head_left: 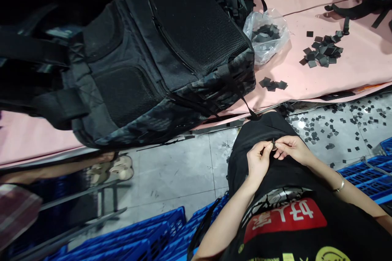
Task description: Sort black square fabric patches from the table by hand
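Note:
My left hand (259, 157) and my right hand (290, 148) meet above my lap, thumbs and fingertips pinched together. Between them is a small dark square piece (273, 143), partly hidden by the fingers. It resembles the loose black squares (324, 51) heaped on the table. A dark camouflage backpack (183, 45) with black mesh back padding lies on the table, its back panel facing up, to the left and ahead of my hands. A thin black strap (243, 98) hangs from its near end over the table edge towards my knee.
Beside the backpack stands a clear plastic bag (266, 40) of black squares on the pink table cover (361, 69). Many squares are scattered over the grey floor (174, 175) at right. Blue plastic crates (147, 236) are behind me. Another person's leg (55, 170) shows at left.

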`<state>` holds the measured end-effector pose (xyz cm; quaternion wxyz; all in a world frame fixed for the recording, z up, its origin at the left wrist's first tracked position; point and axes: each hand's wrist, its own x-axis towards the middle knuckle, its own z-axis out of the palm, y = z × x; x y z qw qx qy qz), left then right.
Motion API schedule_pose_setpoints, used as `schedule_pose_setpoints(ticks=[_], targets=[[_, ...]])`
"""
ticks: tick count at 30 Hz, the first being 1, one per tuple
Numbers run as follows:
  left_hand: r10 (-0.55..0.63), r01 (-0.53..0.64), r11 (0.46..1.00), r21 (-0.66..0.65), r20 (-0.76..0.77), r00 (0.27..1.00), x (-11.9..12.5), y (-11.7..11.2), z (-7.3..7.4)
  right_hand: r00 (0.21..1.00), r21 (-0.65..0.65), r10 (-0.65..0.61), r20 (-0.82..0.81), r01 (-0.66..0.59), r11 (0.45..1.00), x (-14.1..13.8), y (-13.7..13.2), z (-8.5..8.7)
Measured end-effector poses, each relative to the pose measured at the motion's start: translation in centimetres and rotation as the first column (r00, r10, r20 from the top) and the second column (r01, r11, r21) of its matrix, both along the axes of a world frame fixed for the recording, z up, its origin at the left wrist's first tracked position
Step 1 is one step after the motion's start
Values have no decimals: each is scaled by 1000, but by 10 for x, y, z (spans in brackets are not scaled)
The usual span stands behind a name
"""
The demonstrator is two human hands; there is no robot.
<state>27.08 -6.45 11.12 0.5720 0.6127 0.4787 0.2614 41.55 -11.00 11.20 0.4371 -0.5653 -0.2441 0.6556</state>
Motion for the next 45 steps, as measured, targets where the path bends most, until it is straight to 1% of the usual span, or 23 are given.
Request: schedule_pose_setpoints(ticks=[3, 6, 15, 26, 31, 34, 37, 39, 42, 44, 45], targets=[[-24, 25, 999, -26, 20, 1000, 0, 1, 0, 999, -25, 33, -18, -33, 999, 5, 2, 1], [-28, 28, 999, -25, 9, 1000, 0, 1, -1, 999, -34, 39, 7, -39, 999, 9, 4, 2], [-49, 51, 998, 34, -48, 998, 0, 0, -2, 995, -45, 94, 33, -92, 995, 17, 9, 7], [-89, 93, 994, 58, -62, 994, 1, 2, -1, 983, -59, 183, -11, -183, 981, 26, 12, 8], [-107, 115, 987, 117, -72, 992, 1, 1, -1, 986, -91, 167, 8, -166, 982, 23, 11, 4], [-131, 140, 981, 137, -72, 989, 2, 0, -1, 988, -91, 145, 57, -140, 986, 19, 9, 0], [-142, 145, 987, 70, -50, 989, 3, 1, -5, 978, -48, 123, 170, -116, 992, 12, 5, -5], [-124, 123, 992, -29, -24, 992, 3, 2, -8, 958, -9, 95, 269, -96, 995, 7, 2, -7], [-116, 118, 976, -184, 22, 993, 3, 4, -13, 923, 34, 72, 377, -92, 995, 1, -2, -7], [-141, 147, 963, -226, 43, 989, 2, 5, -14, 913, 48, 81, 399, -109, 993, 0, -4, -7], [-156, 161, 963, -217, 40, 987, 1, 5, -14, 911, 55, 89, 403, -122, 991, 1, -5, -7]])
